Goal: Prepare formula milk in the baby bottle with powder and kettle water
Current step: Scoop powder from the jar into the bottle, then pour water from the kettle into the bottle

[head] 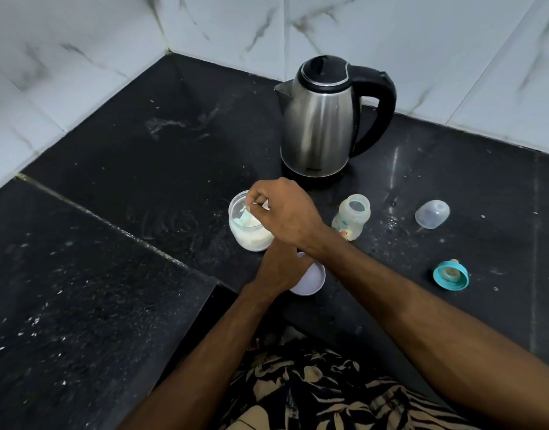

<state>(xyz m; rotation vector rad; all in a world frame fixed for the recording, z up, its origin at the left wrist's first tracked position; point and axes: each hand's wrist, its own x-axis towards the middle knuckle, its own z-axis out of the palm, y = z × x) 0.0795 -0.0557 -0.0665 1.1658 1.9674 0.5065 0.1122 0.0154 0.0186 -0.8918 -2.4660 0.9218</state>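
my right hand (282, 212) pinches the scoop (246, 216) in the powder jar (250, 231). i can't tell what my left hand (277, 268) is doing behind it. i should lift slowly and level, then tip into the open bottle (350, 221) just beside

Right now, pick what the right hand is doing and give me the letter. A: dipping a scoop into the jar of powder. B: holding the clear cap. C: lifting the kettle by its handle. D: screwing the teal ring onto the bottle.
A: the right hand pinches a scoop whose bowl is down in the powder jar.
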